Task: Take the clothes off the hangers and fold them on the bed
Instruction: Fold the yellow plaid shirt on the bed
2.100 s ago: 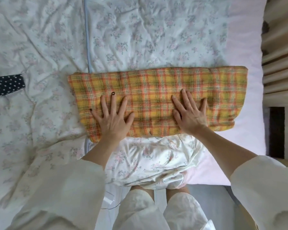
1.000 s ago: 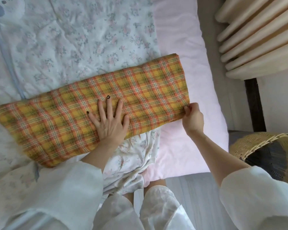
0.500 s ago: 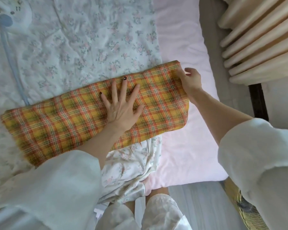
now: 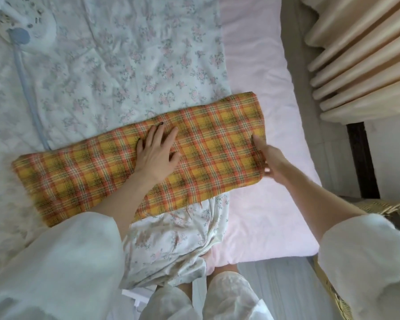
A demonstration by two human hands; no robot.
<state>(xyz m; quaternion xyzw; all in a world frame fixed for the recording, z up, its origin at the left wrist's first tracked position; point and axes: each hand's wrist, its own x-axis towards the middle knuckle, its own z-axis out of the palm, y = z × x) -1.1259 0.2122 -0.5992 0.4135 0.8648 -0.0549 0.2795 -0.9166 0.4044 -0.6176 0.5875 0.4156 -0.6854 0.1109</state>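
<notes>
A yellow-and-orange plaid garment (image 4: 217,144), folded into a long band, lies slantwise across the bed (image 4: 263,209). My left hand (image 4: 157,153) presses flat on its middle with the fingers spread. My right hand (image 4: 270,160) is at the band's right end, over the pink sheet. Its thumb lies on top of the edge and its fingers curl round the cloth there. No hanger is in view.
A floral quilt (image 4: 125,65) covers the left of the bed under the garment and hangs over the near edge. A white and blue soft object (image 4: 21,21) lies at the far left. Beige curtains (image 4: 367,54) and a wicker basket (image 4: 397,209) stand to the right.
My right hand left the middle of the garment, took its near right corner, went to the far right corner and now sits mid-edge. My left hand stayed pressing near the middle.
</notes>
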